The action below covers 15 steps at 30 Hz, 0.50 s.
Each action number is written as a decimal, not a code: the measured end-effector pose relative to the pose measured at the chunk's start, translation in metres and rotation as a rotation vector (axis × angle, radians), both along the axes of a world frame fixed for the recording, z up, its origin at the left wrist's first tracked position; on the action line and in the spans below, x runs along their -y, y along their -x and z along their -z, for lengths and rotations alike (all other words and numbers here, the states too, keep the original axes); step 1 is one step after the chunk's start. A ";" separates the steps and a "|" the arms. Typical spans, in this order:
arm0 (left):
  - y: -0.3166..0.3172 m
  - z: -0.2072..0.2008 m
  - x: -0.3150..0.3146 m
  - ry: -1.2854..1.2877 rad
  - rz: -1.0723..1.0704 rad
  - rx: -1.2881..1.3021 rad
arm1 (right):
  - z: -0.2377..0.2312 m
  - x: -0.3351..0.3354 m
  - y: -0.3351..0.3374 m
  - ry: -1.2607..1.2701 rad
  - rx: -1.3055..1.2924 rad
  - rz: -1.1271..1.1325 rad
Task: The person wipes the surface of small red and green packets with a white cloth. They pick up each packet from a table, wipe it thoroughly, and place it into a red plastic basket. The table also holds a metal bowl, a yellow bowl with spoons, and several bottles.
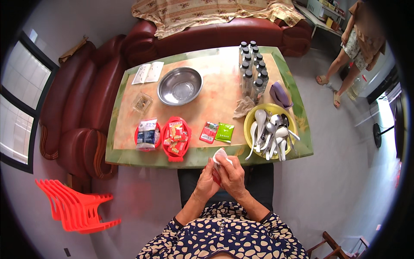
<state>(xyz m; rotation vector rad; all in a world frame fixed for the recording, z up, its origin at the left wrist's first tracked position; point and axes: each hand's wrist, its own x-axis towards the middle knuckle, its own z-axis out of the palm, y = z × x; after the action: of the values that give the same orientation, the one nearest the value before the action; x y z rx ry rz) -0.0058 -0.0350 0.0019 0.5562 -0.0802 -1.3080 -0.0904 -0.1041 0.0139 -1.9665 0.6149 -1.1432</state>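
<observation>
Both hands are together just off the table's near edge, over my lap. My right hand (pixel 233 175) is closed around a crumpled white tissue or cloth (pixel 221 154), which sticks up past the fingers. My left hand (pixel 206 183) is closed on a small red object (pixel 217 176), mostly hidden between the palms; its kind does not show. Beyond them on the table lie a red packet (pixel 209 132) and a green packet (pixel 224 132), side by side. To the right, a yellow basin (pixel 249 126) holds several spoons and ladles (pixel 271 127).
Left of the packets are a red tray (pixel 176 158) of red packets and a red dish with bagged goods (pixel 148 133). Farther off stand a steel bowl (pixel 180 86), a plastic box (pixel 142 102), an open booklet (pixel 148 73) and several bottles (pixel 247 81). Another person (pixel 358 43) stands far right.
</observation>
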 end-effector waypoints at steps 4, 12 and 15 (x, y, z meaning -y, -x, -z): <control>0.003 -0.007 -0.002 0.010 -0.037 0.077 | -0.003 0.000 -0.002 -0.050 0.024 0.083; 0.009 0.010 -0.005 -0.034 -0.124 0.060 | 0.008 0.009 -0.007 0.056 -0.060 0.106; 0.011 0.006 -0.004 -0.059 -0.166 -0.021 | 0.008 0.007 -0.004 0.206 -0.145 0.177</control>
<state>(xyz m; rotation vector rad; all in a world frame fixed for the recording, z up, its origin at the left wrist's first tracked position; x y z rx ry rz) -0.0172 -0.0312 -0.0041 0.5872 0.0217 -1.1570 -0.0859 -0.1110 0.0058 -2.2204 0.7867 -1.2190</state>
